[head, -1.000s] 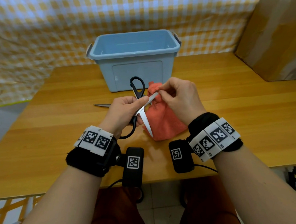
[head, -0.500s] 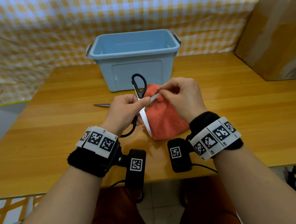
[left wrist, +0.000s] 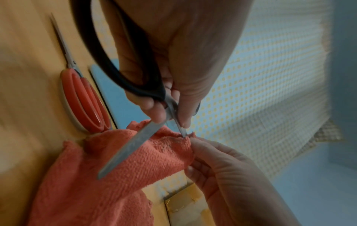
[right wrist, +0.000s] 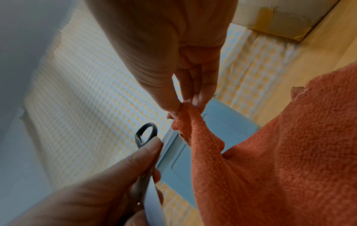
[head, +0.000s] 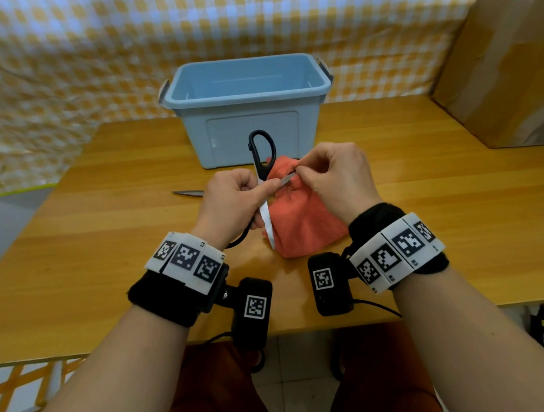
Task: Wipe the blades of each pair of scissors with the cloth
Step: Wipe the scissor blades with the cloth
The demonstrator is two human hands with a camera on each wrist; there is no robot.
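Observation:
My left hand (head: 230, 200) grips the black-handled scissors (head: 267, 219) near the pivot, with the blades spread apart. One blade points down toward me over the orange cloth (head: 301, 220). My right hand (head: 332, 174) pinches a fold of the cloth around the outer end of the other blade. The left wrist view shows that blade's tip buried in the cloth (left wrist: 96, 183) beside my left hand's fingertips (left wrist: 170, 116). A second pair of scissors (left wrist: 85, 99) with red handles lies shut on the table; only its blade tip (head: 188, 193) shows in the head view.
A pale blue plastic bin (head: 247, 116) stands open just behind the hands on the wooden table (head: 423, 182). A large cardboard box (head: 507, 76) sits at the back right. A yellow checked sheet hangs behind the table.
The scissors have tilted slightly more upright. My right hand with the cloth has slid closer to the left hand, so less of the upper blade shows between them.

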